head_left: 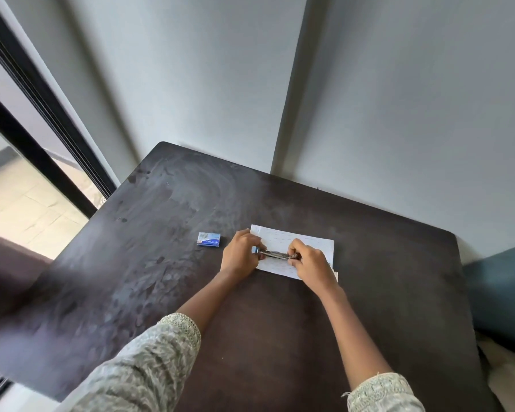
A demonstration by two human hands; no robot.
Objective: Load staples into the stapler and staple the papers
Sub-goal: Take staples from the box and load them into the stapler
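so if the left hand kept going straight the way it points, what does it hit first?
The left hand points up-right, gripping the small metal stapler. Straight on, it would likely meet the white lined papers beneath, then bare dark wooden table; depth is unclear.

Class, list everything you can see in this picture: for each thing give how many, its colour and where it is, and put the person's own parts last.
table: one, dark brown, fills the lower middle
papers: small stack, white with lines, right of table centre
stapler: one, metallic with a blue end, over the papers, held at both ends
staple box: one, blue, left of the papers, apart from them
wall: grey, behind the table
left hand: one, gripping the stapler's left end
right hand: one, gripping its right end
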